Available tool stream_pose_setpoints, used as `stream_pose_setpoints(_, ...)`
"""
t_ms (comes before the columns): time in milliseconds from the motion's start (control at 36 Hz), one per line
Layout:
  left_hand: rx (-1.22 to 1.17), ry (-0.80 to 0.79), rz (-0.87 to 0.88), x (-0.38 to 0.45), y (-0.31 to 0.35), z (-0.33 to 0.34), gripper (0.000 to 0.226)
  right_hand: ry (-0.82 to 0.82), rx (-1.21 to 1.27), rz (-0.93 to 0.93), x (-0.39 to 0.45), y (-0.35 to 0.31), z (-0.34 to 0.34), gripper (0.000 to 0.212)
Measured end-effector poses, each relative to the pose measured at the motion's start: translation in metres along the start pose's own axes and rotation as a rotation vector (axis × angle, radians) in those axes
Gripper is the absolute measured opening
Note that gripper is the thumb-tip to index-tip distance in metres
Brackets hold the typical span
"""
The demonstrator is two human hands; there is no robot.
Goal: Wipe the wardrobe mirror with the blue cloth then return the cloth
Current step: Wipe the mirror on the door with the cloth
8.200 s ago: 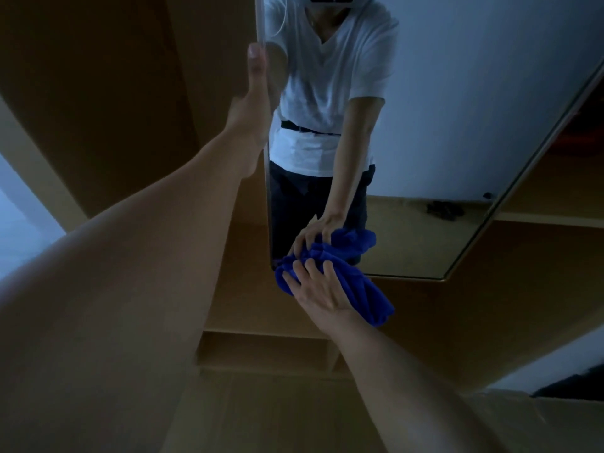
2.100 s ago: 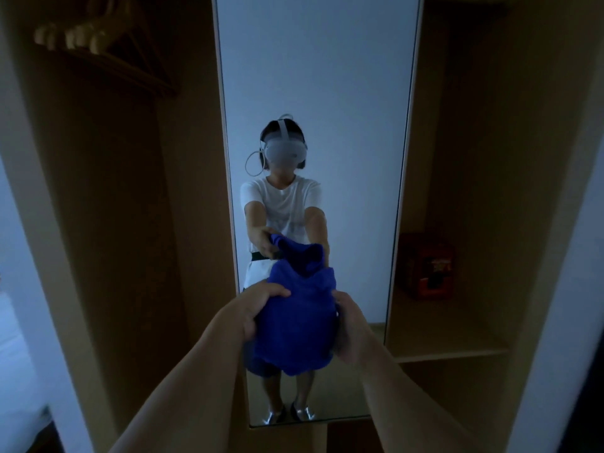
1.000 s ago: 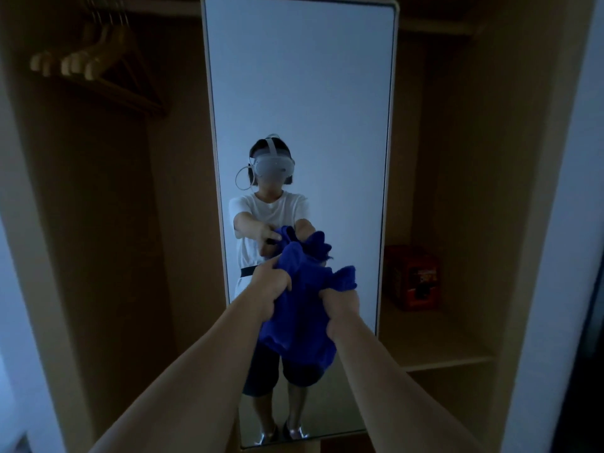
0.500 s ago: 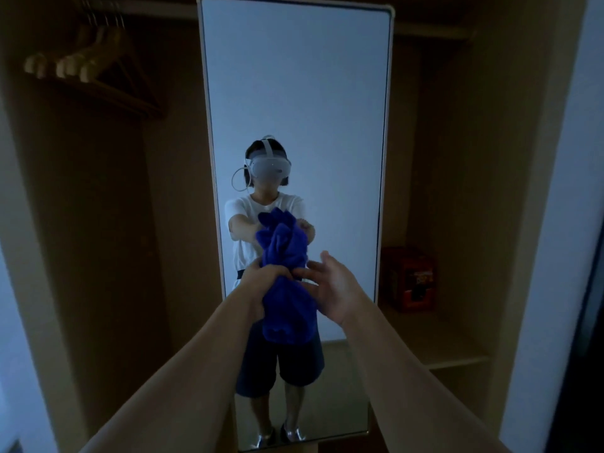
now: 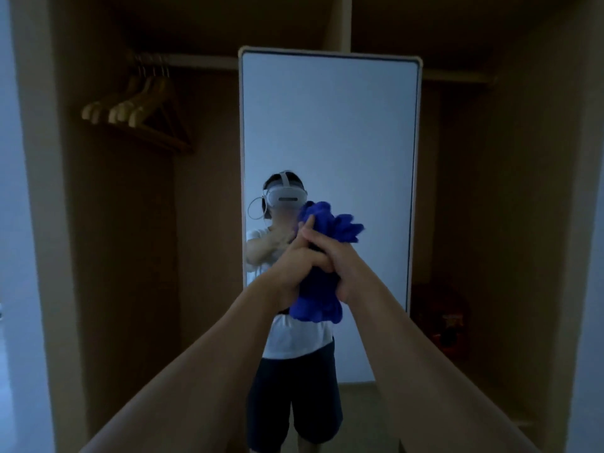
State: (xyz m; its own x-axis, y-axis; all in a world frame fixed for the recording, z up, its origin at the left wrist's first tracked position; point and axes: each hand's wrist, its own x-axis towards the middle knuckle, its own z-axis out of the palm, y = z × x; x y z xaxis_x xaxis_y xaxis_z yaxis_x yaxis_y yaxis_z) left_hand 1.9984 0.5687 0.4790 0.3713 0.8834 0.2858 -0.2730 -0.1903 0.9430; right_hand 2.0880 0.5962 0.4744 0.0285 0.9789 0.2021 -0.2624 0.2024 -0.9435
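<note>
A bunched blue cloth [image 5: 322, 295] is held up at chest height in front of a tall mirror [image 5: 330, 132]. My left hand [image 5: 294, 268] and my right hand [image 5: 343, 266] both grip the cloth, pressed together with fingers overlapping around its middle. One end of the cloth bulges above the hands, the other hangs below them. The mirror shows a person in a white shirt and dark shorts holding the same cloth.
The mirror stands inside a dim wooden wardrobe. Wooden hangers [image 5: 130, 109] hang on a rail at the upper left. A red box [image 5: 447, 322] sits on a shelf at the lower right. A white wall edge runs down the left side.
The camera has drawn back and the whole mirror top now shows. My hands have risen and my right hand, open a moment ago, has closed around the cloth beside the left.
</note>
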Motion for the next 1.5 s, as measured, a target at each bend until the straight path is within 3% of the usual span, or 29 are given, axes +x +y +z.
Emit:
stream_pose_setpoints(56, -0.091, -0.056, 0.129, 0.002, 0.017, -0.009, 0.067, 0.02, 0.045, -0.037, 0.007, -0.008, 0.001, 0.048)
stream_pose_setpoints(111, -0.11, -0.057, 0.219, 0.012, 0.026, -0.011, 0.045, 0.109, 0.046, -0.098, 0.013, -0.019, 0.004, 0.04)
stream_pose_setpoints(222, -0.057, 0.242, 0.313, 0.041, 0.047, -0.029, 0.012, 0.331, -0.179, -0.318, 0.029, -0.045, 0.014, 0.037)
stream_pose_setpoints(444, 0.137, 0.729, 0.527, 0.102, 0.058, -0.079, 0.023, 0.599, -0.848, -0.785, 0.064, -0.121, 0.02, 0.054)
stream_pose_setpoints(528, 0.167, 0.81, 0.501, 0.115, 0.061, -0.088, 0.033, 0.737, -0.963, -0.876, 0.075, -0.143, 0.025, 0.061)
stream_pose_setpoints(611, 0.162, 0.793, 0.424, 0.125, 0.062, -0.098, 0.037, 0.782, -1.015, -0.888, 0.086, -0.158, 0.03, 0.064)
stream_pose_setpoints(694, 0.056, 0.77, 0.395, 0.129, 0.068, -0.105, 0.04, 0.771, -0.891, -0.823, 0.096, -0.164, 0.024, 0.057)
stream_pose_setpoints(778, -0.01, 0.738, 0.353, 0.131, 0.071, -0.109, 0.041, 0.78, -0.549, -0.644, 0.104, -0.163, 0.002, 0.053)
stream_pose_setpoints(889, -0.042, 0.708, 0.321, 0.131, 0.071, -0.109, 0.043, 0.943, -0.388, -0.442, 0.105, -0.15, -0.04, 0.071)
stream_pose_setpoints(972, 0.024, 0.736, 0.315, 0.129, 0.062, -0.105, 0.044, 0.839, -0.141, -0.394, 0.102, -0.133, -0.067, 0.078)
stream_pose_setpoints(1083, 0.096, 0.744, 0.297, 0.126, 0.052, -0.102, 0.043, 0.591, 0.248, -0.34, 0.092, -0.12, -0.089, 0.047)
stream_pose_setpoints(1222, 0.152, 0.792, 0.267, 0.122, 0.043, -0.101, 0.046, 0.419, 0.256, -0.273, 0.086, -0.109, -0.109, 0.047)
stream_pose_setpoints(1417, 0.218, 0.87, 0.276, 0.115, 0.042, -0.102, 0.045, 0.381, 0.157, -0.204, 0.072, -0.114, -0.12, 0.032)
stream_pose_setpoints(1500, 0.221, 0.874, 0.252, 0.109, 0.042, -0.102, 0.041, 0.387, 0.16, -0.223, 0.061, -0.115, -0.122, 0.035)
